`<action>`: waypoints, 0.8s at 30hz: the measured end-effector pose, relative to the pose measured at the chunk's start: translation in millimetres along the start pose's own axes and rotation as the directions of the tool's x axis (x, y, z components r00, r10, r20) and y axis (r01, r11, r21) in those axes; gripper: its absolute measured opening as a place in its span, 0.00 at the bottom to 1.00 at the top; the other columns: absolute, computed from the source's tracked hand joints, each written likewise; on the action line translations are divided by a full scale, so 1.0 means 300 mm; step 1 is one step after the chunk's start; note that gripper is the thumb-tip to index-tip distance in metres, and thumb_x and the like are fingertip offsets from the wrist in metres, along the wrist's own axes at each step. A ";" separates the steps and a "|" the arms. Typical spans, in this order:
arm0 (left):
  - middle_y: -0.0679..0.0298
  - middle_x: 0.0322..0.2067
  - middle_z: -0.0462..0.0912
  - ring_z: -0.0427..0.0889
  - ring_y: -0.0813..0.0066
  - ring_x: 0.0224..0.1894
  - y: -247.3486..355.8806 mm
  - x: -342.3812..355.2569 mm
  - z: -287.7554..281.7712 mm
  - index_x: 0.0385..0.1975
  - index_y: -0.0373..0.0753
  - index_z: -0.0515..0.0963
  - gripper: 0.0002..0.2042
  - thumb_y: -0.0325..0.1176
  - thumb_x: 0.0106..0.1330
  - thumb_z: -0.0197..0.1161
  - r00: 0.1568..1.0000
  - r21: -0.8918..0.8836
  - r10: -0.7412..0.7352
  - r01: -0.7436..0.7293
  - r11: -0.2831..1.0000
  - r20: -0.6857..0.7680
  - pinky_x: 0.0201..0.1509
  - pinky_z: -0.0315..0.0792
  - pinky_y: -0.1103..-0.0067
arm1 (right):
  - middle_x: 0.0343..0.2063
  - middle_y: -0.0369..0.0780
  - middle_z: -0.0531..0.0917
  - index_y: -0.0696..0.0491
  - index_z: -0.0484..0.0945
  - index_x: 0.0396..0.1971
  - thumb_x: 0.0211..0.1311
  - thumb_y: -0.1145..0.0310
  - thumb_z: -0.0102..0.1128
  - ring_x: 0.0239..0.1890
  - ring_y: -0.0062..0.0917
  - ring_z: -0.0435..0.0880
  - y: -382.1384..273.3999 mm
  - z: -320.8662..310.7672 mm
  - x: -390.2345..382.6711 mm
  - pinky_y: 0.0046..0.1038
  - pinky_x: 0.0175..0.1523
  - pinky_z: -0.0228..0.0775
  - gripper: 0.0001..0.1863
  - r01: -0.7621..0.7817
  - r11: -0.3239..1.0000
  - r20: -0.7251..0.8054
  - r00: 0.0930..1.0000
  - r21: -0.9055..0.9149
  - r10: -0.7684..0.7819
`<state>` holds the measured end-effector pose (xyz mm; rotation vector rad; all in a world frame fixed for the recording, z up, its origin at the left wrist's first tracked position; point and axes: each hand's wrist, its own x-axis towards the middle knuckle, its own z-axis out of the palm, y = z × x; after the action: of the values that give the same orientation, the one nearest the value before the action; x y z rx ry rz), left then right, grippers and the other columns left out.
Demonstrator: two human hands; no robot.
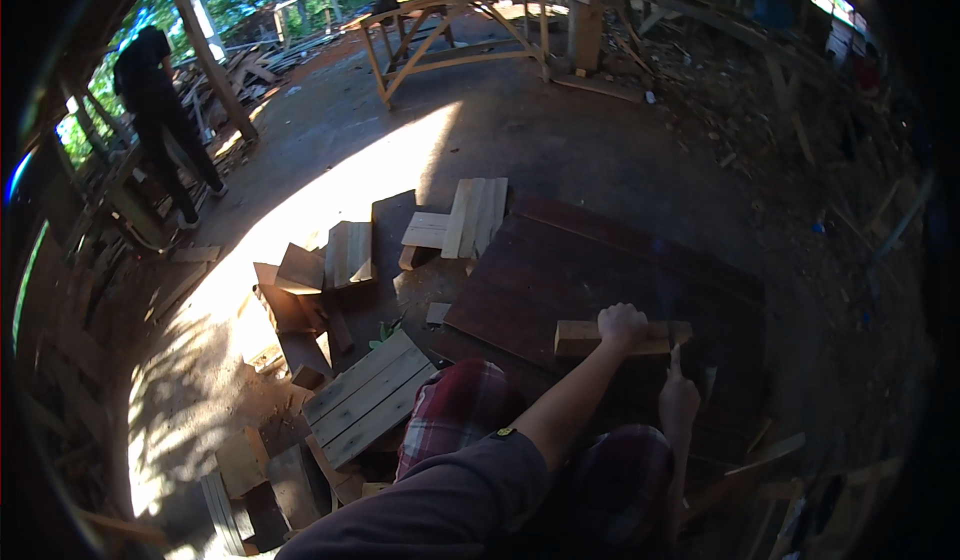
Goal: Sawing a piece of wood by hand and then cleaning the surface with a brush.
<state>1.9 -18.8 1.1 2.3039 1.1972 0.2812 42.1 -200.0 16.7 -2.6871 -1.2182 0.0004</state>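
Observation:
A short, thick wooden block (577, 338) lies crosswise on a dark reddish-brown board (590, 260) in front of my knees. My left hand (623, 326) presses down on the block's top near its middle, fingers curled over it. At the block's right end, my right hand (679, 397) is closed around the handle of a tool with a thin dark blade (671, 336). The blade stands across the block and its far part blurs into the dark board, so I cannot tell its exact kind. The handle is hidden inside my fist.
Slatted wooden panels (370, 397) and wood offcuts (301, 268) lie to my left. Farther off stand a wooden trestle table (455, 55) and a post (585, 20). A person (160, 110) in dark clothes stands at the far left. Scrap wood (765, 454) lies at the right.

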 end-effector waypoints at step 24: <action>0.46 0.33 0.84 0.83 0.50 0.40 0.038 0.011 -0.021 0.30 0.32 0.84 0.21 0.41 0.60 0.45 0.999 0.097 -0.021 0.019 0.995 0.027 0.47 0.74 0.65 | 0.13 0.42 0.78 0.44 0.57 0.68 0.53 0.74 0.50 0.15 0.35 0.80 0.088 -0.048 -0.067 0.37 0.24 0.73 0.38 0.101 0.993 0.017 0.995 -0.056 -0.101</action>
<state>9.2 -19.3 12.3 2.3693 1.2446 0.1865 49.5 -234.6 24.6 -2.6737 -1.3772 -0.0304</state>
